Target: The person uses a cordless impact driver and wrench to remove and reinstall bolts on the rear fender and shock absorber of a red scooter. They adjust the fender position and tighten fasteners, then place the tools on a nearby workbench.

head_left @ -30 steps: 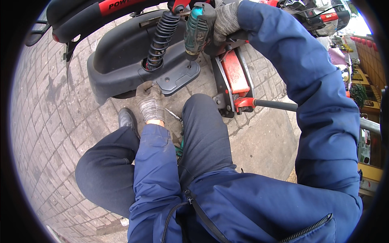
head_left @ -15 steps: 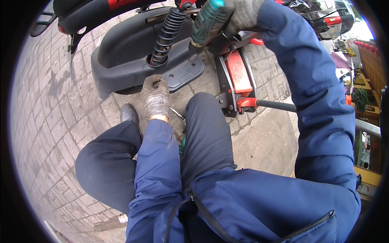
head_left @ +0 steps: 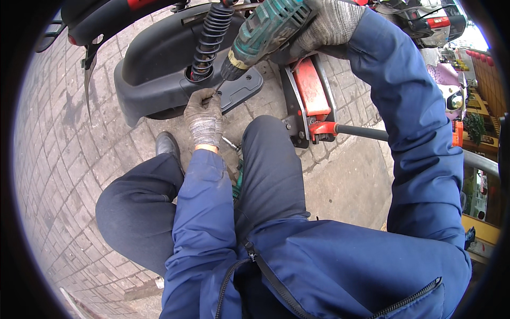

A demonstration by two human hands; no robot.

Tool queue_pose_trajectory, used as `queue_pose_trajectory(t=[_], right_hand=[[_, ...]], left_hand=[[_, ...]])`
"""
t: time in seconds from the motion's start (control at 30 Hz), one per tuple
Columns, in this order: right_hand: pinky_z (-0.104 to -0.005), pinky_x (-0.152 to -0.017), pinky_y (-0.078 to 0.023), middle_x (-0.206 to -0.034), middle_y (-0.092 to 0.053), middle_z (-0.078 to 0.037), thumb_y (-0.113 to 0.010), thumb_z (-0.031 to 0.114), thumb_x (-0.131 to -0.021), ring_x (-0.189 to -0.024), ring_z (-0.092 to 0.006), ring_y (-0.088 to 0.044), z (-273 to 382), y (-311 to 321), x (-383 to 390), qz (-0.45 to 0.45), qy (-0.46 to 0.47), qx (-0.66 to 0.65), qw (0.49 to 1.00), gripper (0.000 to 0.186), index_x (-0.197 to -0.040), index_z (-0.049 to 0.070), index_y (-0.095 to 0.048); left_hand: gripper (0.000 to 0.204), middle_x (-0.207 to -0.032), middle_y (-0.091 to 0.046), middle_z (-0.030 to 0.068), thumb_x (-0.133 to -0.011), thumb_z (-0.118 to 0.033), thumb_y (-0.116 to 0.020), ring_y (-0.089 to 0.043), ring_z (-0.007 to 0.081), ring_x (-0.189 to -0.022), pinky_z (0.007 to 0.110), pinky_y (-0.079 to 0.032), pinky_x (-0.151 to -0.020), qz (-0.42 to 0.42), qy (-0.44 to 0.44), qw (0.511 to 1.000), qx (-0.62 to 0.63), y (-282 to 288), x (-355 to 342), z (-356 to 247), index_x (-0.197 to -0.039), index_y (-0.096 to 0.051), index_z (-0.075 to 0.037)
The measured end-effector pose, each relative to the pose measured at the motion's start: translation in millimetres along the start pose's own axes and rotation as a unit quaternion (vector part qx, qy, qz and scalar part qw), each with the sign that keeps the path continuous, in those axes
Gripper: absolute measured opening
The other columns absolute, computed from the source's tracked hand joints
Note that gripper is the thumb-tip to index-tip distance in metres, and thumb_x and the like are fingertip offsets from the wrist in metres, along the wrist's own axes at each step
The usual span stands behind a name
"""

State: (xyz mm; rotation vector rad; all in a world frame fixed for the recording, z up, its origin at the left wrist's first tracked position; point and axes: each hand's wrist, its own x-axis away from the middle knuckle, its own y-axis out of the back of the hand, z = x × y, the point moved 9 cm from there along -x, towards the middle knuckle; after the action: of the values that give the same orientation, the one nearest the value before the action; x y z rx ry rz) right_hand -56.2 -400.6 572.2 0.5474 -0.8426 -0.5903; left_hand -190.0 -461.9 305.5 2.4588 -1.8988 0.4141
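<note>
My right hand [head_left: 330, 25], in a knit work glove, grips a teal and black cordless drill [head_left: 265, 33]. The drill tilts down to the left, and the bit in its chuck points at the screw-hole area of a black plastic mudguard [head_left: 154, 90]. Close beside the bit's tip is my gloved left hand [head_left: 204, 118], its fingers pinched together against the mudguard's near edge. Whatever lies between those fingertips is too small to make out. A black coil-spring shock absorber [head_left: 209, 42] rises from an opening in the mudguard, left of the drill.
A red floor jack [head_left: 311, 87] with a long handle [head_left: 361, 132] stands right of the mudguard. By my knee lie a shiny metal tool tip [head_left: 231, 143] and a green tool [head_left: 237, 183], partly hidden. Other vehicle parts [head_left: 433, 32] crowd the upper right. Paving bricks [head_left: 69, 159] cover the ground.
The drill has swung from nearly upright to a slant, its bit coming down left to my left fingertips. My left hand stays at the mudguard's edge; the view has shifted slightly.
</note>
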Motion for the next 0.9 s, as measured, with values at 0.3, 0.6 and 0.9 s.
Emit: queue_pose_trajectory(t=[0.3,0.6,0.9], right_hand=[[-0.0287,-0.085,-0.052,-0.108,-0.069,-0.008,-0.077,0.000,-0.072,-0.096,-0.0163,-0.064,-34.6,-20.8,-16.3,0.063,-0.064,-0.054,0.995,0.046,-0.116,0.004,-0.065],[-0.0339,-0.087,-0.051,-0.103,-0.069,-0.010,-0.074,0.012,-0.068,-0.095,-0.0239,-0.064,3.1,-24.3,-41.7,0.072,0.034,0.174,0.982,0.049,-0.116,0.008,-0.064],[-0.0339,-0.083,-0.050,-0.100,-0.069,-0.010,-0.073,0.011,-0.067,-0.092,-0.0236,-0.064,-1.1,-29.6,-52.4,0.095,-0.003,0.193,0.977,0.049,-0.115,0.009,-0.065]], left_hand=[[0.016,-0.084,-0.067,0.0118,-0.076,-0.005,-0.069,-0.064,0.0188,-0.071,0.032,-0.051,-0.071,-0.007,-0.081,0.970,-0.231,5.9,7.3,-23.1,-0.092,-0.071,-0.006],[0.028,-0.104,-0.066,0.0187,-0.082,-0.017,-0.059,-0.063,0.0354,-0.099,0.041,-0.049,-0.090,0.012,-0.073,0.919,-0.388,-7.1,-10.2,-23.2,-0.107,-0.071,-0.013],[0.032,-0.110,-0.064,0.0181,-0.083,-0.019,-0.060,-0.062,0.0343,-0.102,0.042,-0.049,-0.089,0.080,-0.036,0.870,-0.484,-21.7,-14.4,-18.0,-0.113,-0.068,-0.015]])
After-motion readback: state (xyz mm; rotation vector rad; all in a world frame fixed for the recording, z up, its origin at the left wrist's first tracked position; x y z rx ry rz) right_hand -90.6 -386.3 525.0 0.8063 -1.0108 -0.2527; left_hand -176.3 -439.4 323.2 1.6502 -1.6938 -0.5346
